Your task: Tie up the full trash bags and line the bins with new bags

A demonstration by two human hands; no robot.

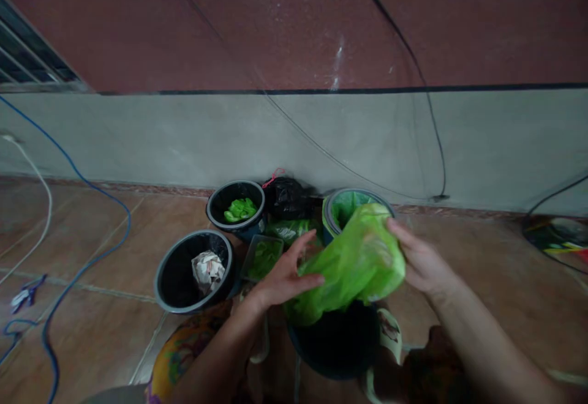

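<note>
A bright green plastic bag (353, 263) with something pale showing through it is held up over a dark bin (337, 343) between my feet. On its right edge, my right hand (420, 263) grips the bag, the fingers partly behind it. My left hand (287, 275) is at the bag's left side with thumb and fingers spread; whether it touches the plastic is unclear. Just behind the bag stands a bin lined in green (328, 211). What lies inside the held bag cannot be made out.
Left of my hands are a black-lined bin with crumpled paper (209, 271), another holding green plastic (241, 210), and a clear container (264, 257). A black bag (289, 198) rests by the wall. A blue hose (96, 260) crosses the tiled floor.
</note>
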